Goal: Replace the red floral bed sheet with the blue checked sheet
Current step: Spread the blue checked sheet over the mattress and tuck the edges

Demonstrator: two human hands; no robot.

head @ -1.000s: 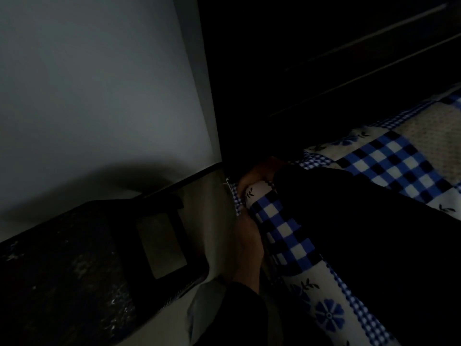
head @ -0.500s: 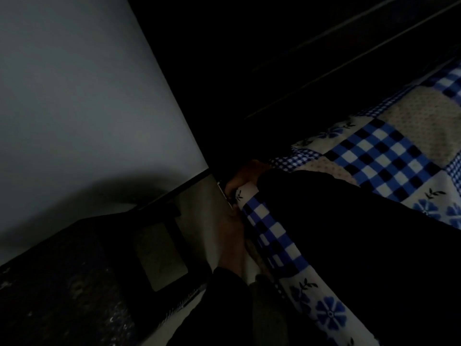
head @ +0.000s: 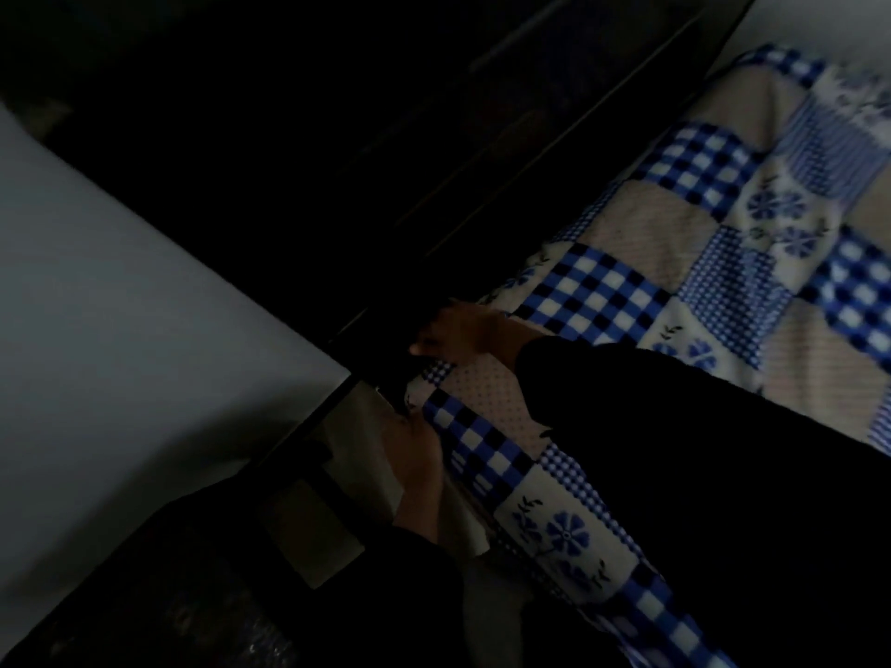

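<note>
My left sleeve (head: pixel 424 590) comes up from the bottom of the view, dark against the side of the bed. Beyond it my left hand (head: pixel 420 467) lies flat along the bed's side, just beside the hanging edge of the blue checked sheet (head: pixel 598 301), with its fingers pointing up toward the bed's corner. The fingertips run into shadow under the cloth, so I cannot tell whether that hand holds anything. To its left stands a dark frame with a pale panel (head: pixel 308 532); it is too dim to say what it is.

My right sleeve (head: pixel 675 474) crosses the sheet from the lower right and covers a wide strip of it. At its end my right hand (head: pixel 458 330) sits on the corner of the bed, knuckles up. Its fingers (head: pixel 420 347) curl down over the corner of the sheet, gripping the cloth there at the edge of the dark gap.

The sheet itself is spread over the bed, its patchwork of blue checks, fine gingham, dotted squares and blue flowers running off to the upper right. One side drapes down past my left hand.

Behind the corner rises the dark headboard (head: pixel 482 137), touching the sheet's far edge. A pale grey wall (head: pixel 120 330) fills the left.
</note>
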